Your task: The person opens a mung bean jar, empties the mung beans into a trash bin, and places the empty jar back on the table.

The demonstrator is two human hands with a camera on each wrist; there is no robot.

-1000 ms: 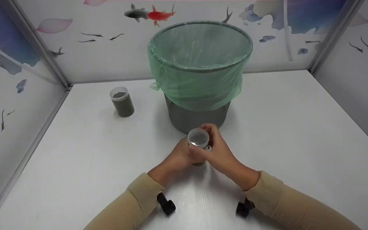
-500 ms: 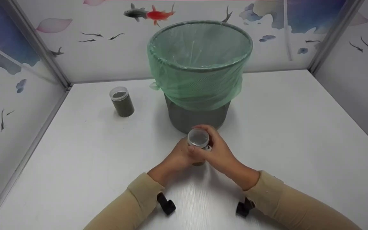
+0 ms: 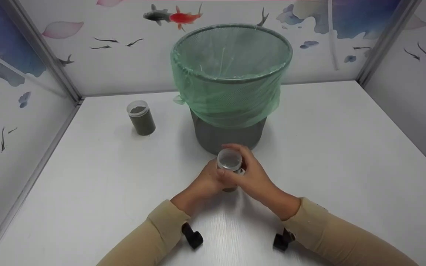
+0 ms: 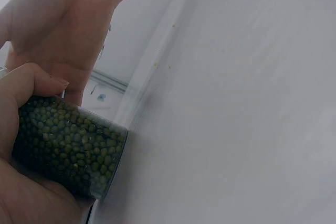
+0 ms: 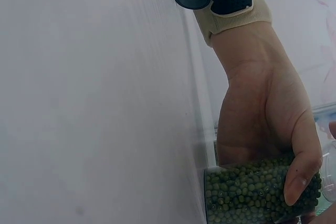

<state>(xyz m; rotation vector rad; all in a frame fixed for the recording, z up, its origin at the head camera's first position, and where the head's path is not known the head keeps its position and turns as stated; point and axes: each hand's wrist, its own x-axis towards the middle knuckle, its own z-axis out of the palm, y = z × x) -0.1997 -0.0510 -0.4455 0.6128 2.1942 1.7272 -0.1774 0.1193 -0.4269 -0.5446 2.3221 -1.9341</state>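
Left hand: [image 3: 205,179] wrapped round the body of the jar of mung beans [image 5: 247,190], its thumb lying along the clear side.
Right hand: [image 3: 255,175] curled round the upper part of that same jar, thumb across the near side.
Held jar: upright between the two hands, in front of the bin, well filled with beans; whether its clear cap [image 3: 229,159] is tight or loose cannot be told.
Progress: by my reading, handling of the cap is underway but unfinished; the beans seem all in place, none poured.
Mesh bin: [image 3: 231,138] just beyond the hands, lined with a green bag [image 3: 231,105], its floor hidden.
Second jar: [image 3: 143,123] upright on the white table [image 3: 346,155], left of the bin, apparently yet to be handled.
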